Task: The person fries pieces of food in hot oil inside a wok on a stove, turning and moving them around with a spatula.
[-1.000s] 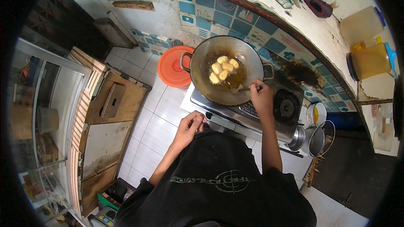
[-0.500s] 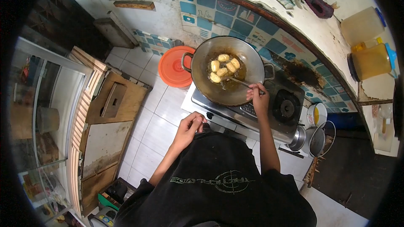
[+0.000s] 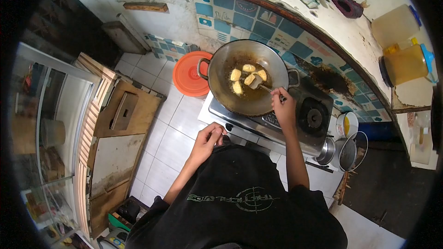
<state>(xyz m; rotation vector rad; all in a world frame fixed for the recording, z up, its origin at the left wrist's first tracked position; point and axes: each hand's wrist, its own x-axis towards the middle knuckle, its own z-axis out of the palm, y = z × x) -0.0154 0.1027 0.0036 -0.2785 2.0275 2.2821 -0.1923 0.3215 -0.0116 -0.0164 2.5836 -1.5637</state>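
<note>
Over the stove's left side sits a large metal wok (image 3: pixel 221 94) with dark oil in its bottom. Several yellow pieces of food (image 3: pixel 236 74) lie in the oil. My right hand (image 3: pixel 283 103) is closed round the handle of a metal spatula (image 3: pixel 256 81), whose blade is over or against one of the pieces. My left hand (image 3: pixel 209 138) is near the stove's front left corner, its fingers curled together; whether it holds anything is hidden.
An orange lid (image 3: pixel 189 74) is left of the wok. The stove (image 3: pixel 302 133) has a second burner (image 3: pixel 314 118) on the right, with a metal pot (image 3: pixel 326 151), a strainer (image 3: pixel 353 152) and a white bowl (image 3: pixel 350 123) beyond. A wooden cabinet (image 3: pixel 115 147) stands left.
The spatula's blade has moved among the food pieces and now shows more fully. The pieces have shifted apart in the oil. My right hand has moved slightly; my left hand has stayed put.
</note>
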